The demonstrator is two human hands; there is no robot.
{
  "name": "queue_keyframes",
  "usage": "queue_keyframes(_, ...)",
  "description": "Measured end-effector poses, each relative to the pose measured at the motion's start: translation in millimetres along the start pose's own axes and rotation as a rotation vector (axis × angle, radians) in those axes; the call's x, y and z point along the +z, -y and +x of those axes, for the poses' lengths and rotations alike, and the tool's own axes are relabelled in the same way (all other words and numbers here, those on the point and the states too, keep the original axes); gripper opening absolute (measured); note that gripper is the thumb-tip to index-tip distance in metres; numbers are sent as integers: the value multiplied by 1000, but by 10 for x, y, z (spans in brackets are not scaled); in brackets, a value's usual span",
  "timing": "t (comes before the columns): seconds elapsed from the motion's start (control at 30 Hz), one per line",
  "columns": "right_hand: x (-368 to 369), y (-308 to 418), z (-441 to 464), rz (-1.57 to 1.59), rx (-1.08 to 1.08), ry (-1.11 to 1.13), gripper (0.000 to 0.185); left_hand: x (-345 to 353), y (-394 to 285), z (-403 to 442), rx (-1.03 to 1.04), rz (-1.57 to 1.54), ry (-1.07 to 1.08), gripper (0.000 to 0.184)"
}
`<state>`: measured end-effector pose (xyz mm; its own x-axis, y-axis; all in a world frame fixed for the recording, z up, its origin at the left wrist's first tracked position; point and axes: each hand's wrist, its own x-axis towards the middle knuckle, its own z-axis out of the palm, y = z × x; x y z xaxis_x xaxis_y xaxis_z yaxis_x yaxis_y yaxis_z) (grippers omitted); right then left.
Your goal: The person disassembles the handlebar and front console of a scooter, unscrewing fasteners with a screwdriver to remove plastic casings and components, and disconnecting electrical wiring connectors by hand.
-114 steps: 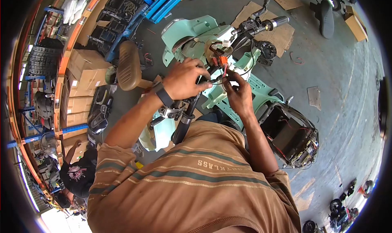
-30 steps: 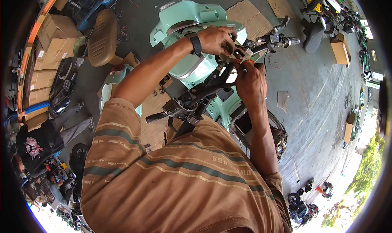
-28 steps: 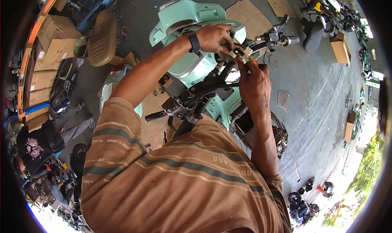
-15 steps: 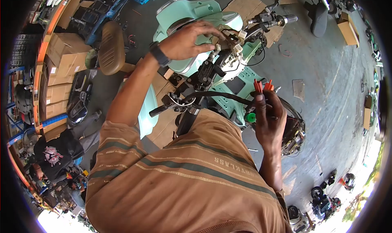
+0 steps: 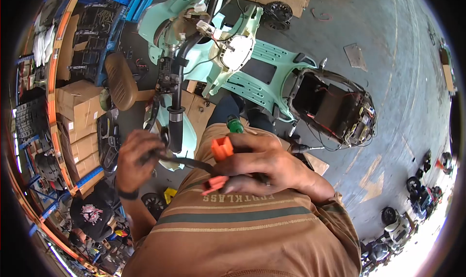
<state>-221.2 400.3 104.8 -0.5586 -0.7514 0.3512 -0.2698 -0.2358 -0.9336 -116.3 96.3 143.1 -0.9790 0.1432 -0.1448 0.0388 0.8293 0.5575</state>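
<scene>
My right hand (image 5: 264, 163) is closed in front of my shirt around a black cable (image 5: 191, 163). An orange connector (image 5: 222, 147) and a red connector (image 5: 215, 184) stick out of its fingers. The cable runs left to my left hand (image 5: 136, 160), whose fingers are closed on its other part, slightly blurred. A green handle (image 5: 235, 124) shows just above my right hand; whether I grip it is hidden. Above my left hand is the handlebar grip (image 5: 175, 131) of a partly stripped mint-green scooter (image 5: 262, 66).
The scooter's open rear section (image 5: 330, 107) has loose wires. A brown seat (image 5: 120, 80) and cardboard boxes (image 5: 80, 107) stand left by an orange-framed shelf (image 5: 51, 83). A person in a black cap (image 5: 92, 211) is at lower left. Scooter parts (image 5: 400, 228) lie at lower right.
My left hand has left the wiring at the scooter's front and come down to the cable. My right hand has brought the connectors in toward my shirt. The view has shifted.
</scene>
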Motion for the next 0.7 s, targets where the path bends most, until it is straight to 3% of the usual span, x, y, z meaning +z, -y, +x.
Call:
queue_keyframes(0.13, -233, -77, -548, 295, 51, -325, 42, -92, -586, 118, 218, -156, 193, 24)
queue_keyframes(0.27, -516, -426, -1182, 318, 516, -675, 56, 628, -843, 711, 71, -149, 469, 23)
queue_keyframes(0.33, -575, -684, -1308, 26, 769, -938, 54, 1205, -724, 1137, -50, -234, 539, 22)
queue_keyframes(0.4, -628, -1185, -1694, -317, 880, -1071, 50, 1914, -366, 1505, -101, -297, 512, 25)
queue_keyframes(0.47, -652, -1822, -2226, -390, 875, -1180, 48, 2637, -73, 1770, -198, -217, 388, 27)
queue_keyframes(0.53, -619, -1989, -2208, -202, 917, -1292, 48, 3289, 177, 1980, -401, -296, 285, 36)
queue_keyframes(0.6, -546, -2312, -2282, -74, 966, -1337, 49, 3773, 422, 2122, -555, -227, 256, 34)
queue_keyframes(0.67, -437, -2691, -2293, 7, 846, -1388, 53, 4086, 672, 2259, -659, -154, 224, 36)
queue_keyframes(0.7, -390, -2824, -2272, -32, 909, -1379, 55, 4259, 866, 2345, -714, -138, 227, 35)
